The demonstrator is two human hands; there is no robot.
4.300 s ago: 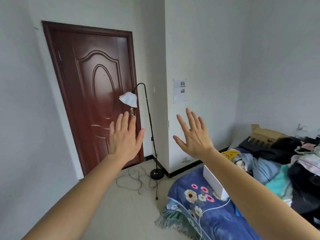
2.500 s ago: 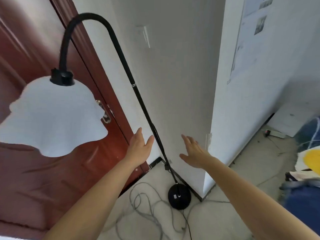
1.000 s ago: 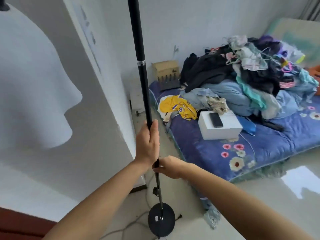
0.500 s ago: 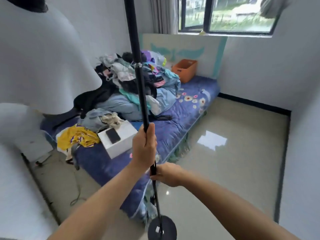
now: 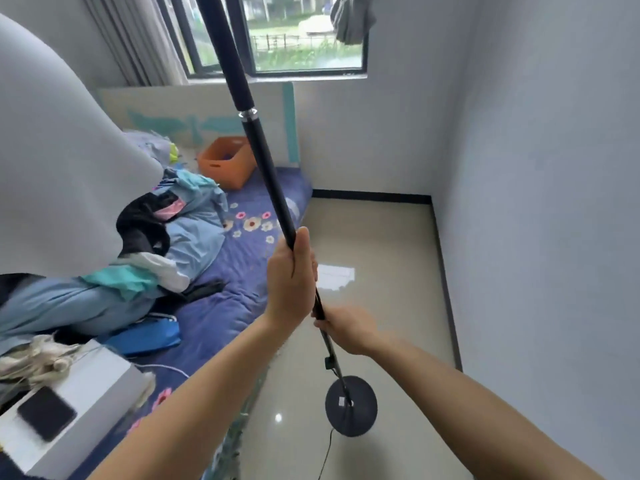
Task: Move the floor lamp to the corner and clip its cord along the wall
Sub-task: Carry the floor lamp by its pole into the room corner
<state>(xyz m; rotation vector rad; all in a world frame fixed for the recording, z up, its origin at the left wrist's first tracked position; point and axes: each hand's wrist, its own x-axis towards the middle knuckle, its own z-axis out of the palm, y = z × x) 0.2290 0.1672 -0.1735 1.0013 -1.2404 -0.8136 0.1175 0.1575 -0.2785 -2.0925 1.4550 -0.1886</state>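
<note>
Black and slim, the floor lamp (image 5: 266,174) is being carried tilted, left hand (image 5: 292,282) and right hand (image 5: 348,329) both wrapping its pole above the floor. The carrying step is underway; next, its base (image 5: 350,406) probably needs setting into the bare corner (image 5: 427,199) ahead.

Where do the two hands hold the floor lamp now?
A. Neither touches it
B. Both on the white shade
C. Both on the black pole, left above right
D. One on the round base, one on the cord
C: the left hand grips the pole higher up, and the right hand grips it just below.
</note>
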